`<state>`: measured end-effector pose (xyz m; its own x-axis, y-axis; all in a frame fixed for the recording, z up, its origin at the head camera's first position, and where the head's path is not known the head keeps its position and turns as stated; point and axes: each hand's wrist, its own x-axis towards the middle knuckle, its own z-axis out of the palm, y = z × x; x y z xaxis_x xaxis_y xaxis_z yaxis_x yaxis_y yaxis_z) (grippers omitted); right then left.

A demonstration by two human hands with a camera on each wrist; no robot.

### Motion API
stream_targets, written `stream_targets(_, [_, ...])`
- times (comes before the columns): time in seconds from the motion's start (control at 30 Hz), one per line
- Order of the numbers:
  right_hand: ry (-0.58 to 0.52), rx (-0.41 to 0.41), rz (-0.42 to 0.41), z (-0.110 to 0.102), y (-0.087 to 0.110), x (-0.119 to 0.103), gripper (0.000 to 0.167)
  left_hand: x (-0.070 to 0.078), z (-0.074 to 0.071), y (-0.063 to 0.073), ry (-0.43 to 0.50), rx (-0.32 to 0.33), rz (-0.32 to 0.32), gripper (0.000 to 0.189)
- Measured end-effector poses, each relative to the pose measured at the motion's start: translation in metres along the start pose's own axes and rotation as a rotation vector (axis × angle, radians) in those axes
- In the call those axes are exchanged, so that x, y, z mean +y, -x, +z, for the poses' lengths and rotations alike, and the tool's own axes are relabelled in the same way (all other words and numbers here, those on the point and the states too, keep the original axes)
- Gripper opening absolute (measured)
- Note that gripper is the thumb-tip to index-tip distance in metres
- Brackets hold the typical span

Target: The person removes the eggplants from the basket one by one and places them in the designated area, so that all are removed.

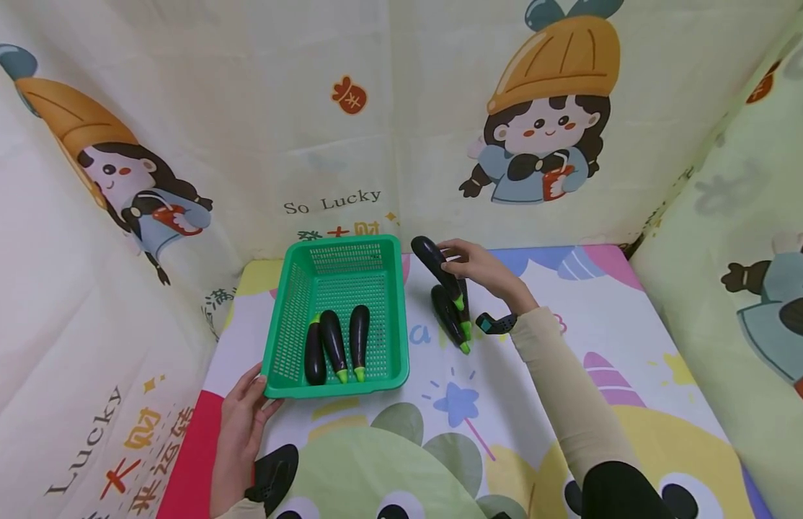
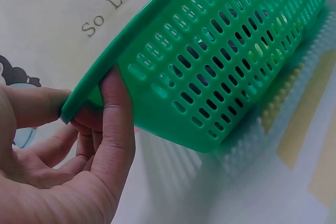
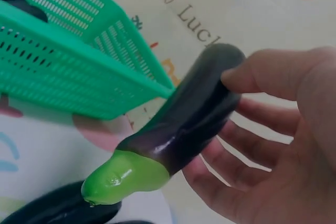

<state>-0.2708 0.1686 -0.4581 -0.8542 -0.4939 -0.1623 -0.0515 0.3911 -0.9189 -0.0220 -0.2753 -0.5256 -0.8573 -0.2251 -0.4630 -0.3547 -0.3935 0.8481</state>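
A green plastic basket with slotted walls holds three dark purple eggplants in its front half. My left hand pinches the basket's near-left corner; in the left wrist view the thumb and fingers grip its rim. To the right of the basket, my right hand holds another eggplant between thumb and fingers, its green stem end pointing down. Beneath it, two more eggplants lie on the table, one partly hidden by the held one.
A cartoon-printed cloth covers the table. Behind it hangs a cream curtain with printed figures, and similar cloth closes in the left and right sides. Dark bands with small devices sit on both wrists.
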Motion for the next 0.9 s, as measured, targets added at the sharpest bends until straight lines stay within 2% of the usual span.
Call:
stream_targets(0.23, [0.039, -0.124, -0.103, 0.013, -0.025, -0.024, 0.048, 0.003, 0.001, 0.001, -0.006, 0.042, -0.018, 0.062])
stream_targets(0.4, [0.089, -0.155, -0.158, 0.027, -0.04, -0.039, 0.048, 0.004, 0.003, 0.002, -0.019, 0.076, -0.06, 0.067])
stream_targets(0.57, [0.16, -0.168, -0.203, 0.041, -0.055, -0.053, 0.047, 0.003, 0.005, 0.002, 0.002, 0.061, -0.047, 0.065])
stream_targets(0.7, [0.212, -0.182, -0.202, 0.052, -0.066, -0.057, 0.047, 0.002, 0.006, 0.002, 0.03, 0.04, -0.037, 0.062])
stream_targets(0.9, [0.229, -0.205, -0.194, 0.068, -0.085, -0.064, 0.045, 0.003, 0.005, 0.001, 0.016, 0.013, -0.041, 0.064])
